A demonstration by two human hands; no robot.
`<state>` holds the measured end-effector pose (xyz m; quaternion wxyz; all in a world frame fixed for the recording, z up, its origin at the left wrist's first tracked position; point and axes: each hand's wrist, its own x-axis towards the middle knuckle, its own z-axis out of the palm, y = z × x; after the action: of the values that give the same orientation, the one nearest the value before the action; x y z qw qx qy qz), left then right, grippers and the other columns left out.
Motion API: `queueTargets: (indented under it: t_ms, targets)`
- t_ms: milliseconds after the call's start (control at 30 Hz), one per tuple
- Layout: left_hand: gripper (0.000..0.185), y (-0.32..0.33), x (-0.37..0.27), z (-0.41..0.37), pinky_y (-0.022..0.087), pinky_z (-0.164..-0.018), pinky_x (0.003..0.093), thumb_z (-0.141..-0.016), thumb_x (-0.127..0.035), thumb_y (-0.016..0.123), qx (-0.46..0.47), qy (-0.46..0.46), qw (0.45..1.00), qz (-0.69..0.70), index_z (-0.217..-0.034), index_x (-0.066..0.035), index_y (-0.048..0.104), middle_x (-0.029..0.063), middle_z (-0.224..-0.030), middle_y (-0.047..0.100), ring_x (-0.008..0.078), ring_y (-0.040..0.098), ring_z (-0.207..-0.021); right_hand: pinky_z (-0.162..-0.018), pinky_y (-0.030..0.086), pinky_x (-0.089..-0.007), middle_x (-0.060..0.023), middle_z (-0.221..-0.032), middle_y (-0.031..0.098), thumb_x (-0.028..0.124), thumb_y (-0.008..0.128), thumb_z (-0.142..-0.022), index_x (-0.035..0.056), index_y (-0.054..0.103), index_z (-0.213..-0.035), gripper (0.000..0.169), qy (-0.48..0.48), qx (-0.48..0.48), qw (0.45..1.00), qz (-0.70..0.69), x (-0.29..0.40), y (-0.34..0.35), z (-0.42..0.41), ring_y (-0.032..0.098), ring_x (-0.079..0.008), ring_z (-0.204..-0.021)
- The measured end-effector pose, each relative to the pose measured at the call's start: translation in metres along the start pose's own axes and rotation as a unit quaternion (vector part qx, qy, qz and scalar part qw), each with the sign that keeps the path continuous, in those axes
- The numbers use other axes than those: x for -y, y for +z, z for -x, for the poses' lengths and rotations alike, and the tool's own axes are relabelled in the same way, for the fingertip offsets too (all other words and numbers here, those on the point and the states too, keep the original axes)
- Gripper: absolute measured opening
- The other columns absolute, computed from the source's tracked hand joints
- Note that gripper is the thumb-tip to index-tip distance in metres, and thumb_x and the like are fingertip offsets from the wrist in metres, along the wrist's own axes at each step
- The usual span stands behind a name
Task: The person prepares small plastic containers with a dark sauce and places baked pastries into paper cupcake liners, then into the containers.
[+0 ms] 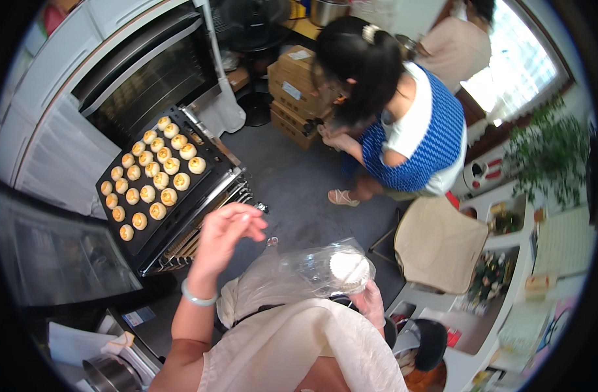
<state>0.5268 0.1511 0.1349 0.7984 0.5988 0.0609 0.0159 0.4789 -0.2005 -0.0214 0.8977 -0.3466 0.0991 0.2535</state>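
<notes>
My left hand [230, 232], with a pale bangle on the wrist, is raised with its fingers loosely bent and nothing visible in it. My right hand [369, 304], which looks covered by a thin clear glove, holds a clear plastic bag [311, 269] in front of my apron. White fluted paper baking cups [349, 269] are stacked inside the bag. To the left, a black baking tray [149, 235] rests on top of a metal rack and bears rows of round pale buns [169, 197] with yellow glazed tops.
An oven [147, 73] stands behind the tray. A person in a blue patterned apron [416, 137] bends near stacked cardboard boxes [294, 98]; another person [455, 46] is near the window. A cloth-covered chair [438, 242] and shelving [507, 274] are at right, a metal pot [110, 375] at lower left.
</notes>
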Motion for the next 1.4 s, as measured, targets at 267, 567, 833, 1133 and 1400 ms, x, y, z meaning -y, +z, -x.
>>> queueTargets:
  t_ms: [267, 567, 833, 1133, 1400]
  targets:
    - [0.021, 0.008, 0.079, -0.139, 0.052, -0.070, 0.0233, -0.097, -0.020, 0.053, 0.070, -0.146, 0.985, 0.054, -0.107, -0.002, 0.060, 0.0051, -0.095, 0.063, 0.0087, 0.060, -0.077, -0.109, 0.032, -0.0462, -0.0114, -0.142, 0.044, 0.042, 0.062, -0.086, 0.0087, 0.035, -0.143, 0.071, 0.021, -0.096, 0.995, 0.018, 0.018, 0.032, -0.072, 0.044, -0.0285, -0.128]
    - [0.020, 0.023, 0.131, -0.268, 0.051, -0.072, 0.0242, -0.097, -0.018, 0.052, 0.035, -0.184, 0.979, 0.083, -0.108, -0.003, 0.059, 0.0048, -0.099, 0.062, 0.0103, 0.060, -0.080, -0.107, 0.034, -0.0455, -0.0118, -0.139, 0.046, 0.031, 0.056, -0.089, 0.0050, 0.037, -0.139, 0.060, 0.126, -0.162, 0.978, -0.022, 0.052, 0.017, -0.156, 0.046, -0.0277, -0.126]
    - [0.022, 0.007, 0.217, -0.377, 0.052, -0.070, 0.0255, -0.095, -0.016, 0.054, -0.122, -0.235, 0.959, 0.098, -0.113, -0.004, 0.057, 0.0070, -0.103, 0.061, 0.0126, 0.061, -0.080, -0.110, 0.030, -0.0428, -0.0113, -0.142, 0.043, 0.033, 0.054, -0.090, 0.0062, 0.036, -0.141, 0.061, 0.201, -0.112, 0.970, 0.083, 0.130, 0.065, -0.304, 0.041, -0.0272, -0.130]
    - [0.026, -0.043, 0.312, -0.455, 0.052, -0.074, 0.0301, -0.095, -0.023, 0.054, -0.210, -0.326, 0.899, 0.203, -0.114, -0.005, 0.056, 0.0064, -0.106, 0.060, 0.0163, 0.062, -0.083, -0.107, 0.034, -0.0395, -0.0137, -0.137, 0.045, 0.022, 0.065, -0.083, 0.0002, 0.031, -0.142, 0.072, 0.303, -0.031, 0.952, 0.020, 0.147, 0.043, -0.453, 0.044, -0.0249, -0.127]
    - [0.023, -0.081, 0.363, -0.563, 0.052, -0.073, 0.0283, -0.092, -0.022, 0.058, -0.198, -0.410, 0.880, 0.136, -0.109, -0.007, 0.057, 0.0055, -0.100, 0.060, 0.0154, 0.061, -0.082, -0.105, 0.038, -0.0399, -0.0133, -0.135, 0.048, 0.023, 0.065, -0.084, -0.0018, 0.031, -0.141, 0.071, 0.281, -0.103, 0.954, -0.022, 0.159, 0.024, -0.520, 0.048, -0.0242, -0.124]
